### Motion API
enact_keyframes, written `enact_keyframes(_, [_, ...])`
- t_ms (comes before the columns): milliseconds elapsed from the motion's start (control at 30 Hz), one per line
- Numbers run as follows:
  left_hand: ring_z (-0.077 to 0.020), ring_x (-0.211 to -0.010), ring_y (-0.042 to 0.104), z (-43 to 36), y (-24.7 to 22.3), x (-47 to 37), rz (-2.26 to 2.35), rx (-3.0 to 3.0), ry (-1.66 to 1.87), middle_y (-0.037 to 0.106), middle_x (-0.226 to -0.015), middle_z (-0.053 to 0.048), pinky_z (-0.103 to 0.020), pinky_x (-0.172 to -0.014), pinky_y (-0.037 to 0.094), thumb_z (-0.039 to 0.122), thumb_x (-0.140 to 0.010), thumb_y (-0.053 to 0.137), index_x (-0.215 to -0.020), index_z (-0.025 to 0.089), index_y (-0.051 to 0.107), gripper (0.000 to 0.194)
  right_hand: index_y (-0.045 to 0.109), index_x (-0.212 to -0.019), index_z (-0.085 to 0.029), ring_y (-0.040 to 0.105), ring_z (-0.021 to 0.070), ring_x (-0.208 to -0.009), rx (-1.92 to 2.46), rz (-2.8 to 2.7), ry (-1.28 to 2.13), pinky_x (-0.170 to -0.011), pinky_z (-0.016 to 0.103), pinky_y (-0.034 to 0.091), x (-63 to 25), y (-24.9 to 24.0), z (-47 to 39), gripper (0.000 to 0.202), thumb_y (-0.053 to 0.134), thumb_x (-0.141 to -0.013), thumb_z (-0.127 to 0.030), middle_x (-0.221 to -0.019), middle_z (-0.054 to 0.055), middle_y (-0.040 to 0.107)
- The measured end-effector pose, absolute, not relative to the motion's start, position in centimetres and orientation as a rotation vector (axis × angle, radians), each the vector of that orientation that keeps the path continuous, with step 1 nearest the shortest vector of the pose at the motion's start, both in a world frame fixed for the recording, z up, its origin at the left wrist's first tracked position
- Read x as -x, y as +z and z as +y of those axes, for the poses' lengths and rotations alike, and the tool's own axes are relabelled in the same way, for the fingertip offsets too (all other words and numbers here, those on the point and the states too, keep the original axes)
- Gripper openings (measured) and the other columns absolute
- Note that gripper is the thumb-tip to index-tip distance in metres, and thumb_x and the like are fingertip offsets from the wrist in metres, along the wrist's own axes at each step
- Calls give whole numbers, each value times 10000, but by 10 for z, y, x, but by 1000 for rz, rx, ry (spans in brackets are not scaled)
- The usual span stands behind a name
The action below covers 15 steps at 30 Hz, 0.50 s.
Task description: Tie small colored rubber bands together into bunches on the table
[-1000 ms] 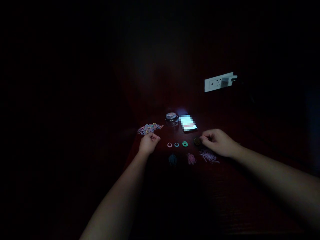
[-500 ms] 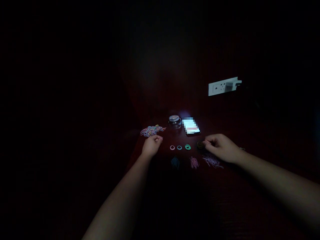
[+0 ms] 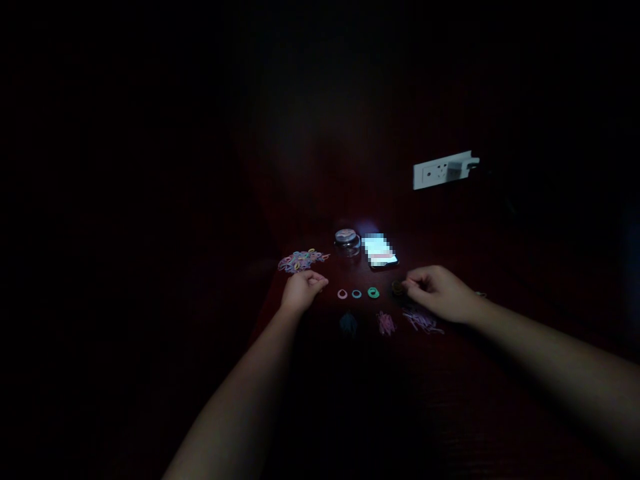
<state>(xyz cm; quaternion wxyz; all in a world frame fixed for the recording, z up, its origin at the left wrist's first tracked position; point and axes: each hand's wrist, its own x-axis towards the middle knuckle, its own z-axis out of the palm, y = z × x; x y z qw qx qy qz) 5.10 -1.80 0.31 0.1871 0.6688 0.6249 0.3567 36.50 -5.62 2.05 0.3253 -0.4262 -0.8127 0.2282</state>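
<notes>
My left hand [image 3: 300, 292] is closed in a pinch just in front of a mixed pile of small colourful elastic bands [image 3: 299, 261]; whatever its fingertips hold is too small to make out. Over on the right, my right hand [image 3: 443, 293] pinches at the edge of a dark brownish stack of bands [image 3: 397, 288]; I cannot tell if a band is between the fingers. Between the hands lie a pink band ring [image 3: 342, 294], a blue one [image 3: 357, 293] and a green stack [image 3: 373, 293].
Nearer me lie a dark teal bunch [image 3: 349, 324], a pink bunch [image 3: 387, 323] and a lilac bunch of bands [image 3: 423, 321]. A clear lidded jar [image 3: 347, 243] and a lit phone [image 3: 379, 251] stand behind. A wall socket [image 3: 443, 171] holds a plug. The surroundings are very dark.
The view has shifted slightly, moving everything a little left. My left fingers reach slightly farther right, more stretched in their pinch. My right hand stays at the dark bands.
</notes>
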Motion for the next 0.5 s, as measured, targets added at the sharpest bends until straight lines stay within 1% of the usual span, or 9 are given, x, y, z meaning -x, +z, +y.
enact_keyframes(100, [-157, -712, 686, -17, 2, -49, 1776, -1849, 994, 737, -765, -36, -242, -671, 510, 357, -737, 727, -875, 165, 720, 237, 410, -558, -199, 362, 105, -509, 1119, -2125, 611, -490, 255, 286, -366, 19, -56, 339, 488, -824, -395, -539, -32, 390])
enact_keyframes(200, [-163, -784, 708, -14, 0, -47, 1760, -1828, 1010, 754, -853, -62, -242, -748, 538, 274, -738, 730, -988, 137, 710, 286, 407, -558, -199, 362, 104, -510, 1113, -2120, 632, -489, 252, 287, -365, 19, -56, 329, 500, -816, -381, -540, -34, 390])
enact_keyframes(367, [-160, -839, 716, -10, -4, -45, 1817, -1861, 1009, 757, -952, -78, -232, -796, 545, 216, -832, 604, -1051, 128, 704, 256, 406, -555, -198, 359, 104, -513, 1125, -2116, 615, -493, 255, 283, -363, 20, -57, 327, 499, -809, -382, -541, -34, 383])
enact_keyframes(500, [-134, -859, 713, -8, -4, -45, 1822, -1846, 994, 750, -1015, -65, -230, -842, 532, 199, -880, 527, -1122, 142, 675, 289, 401, -553, -201, 353, 104, -515, 1107, -2110, 622, -490, 255, 277, -362, 20, -57, 335, 494, -810, -393, -540, -34, 377])
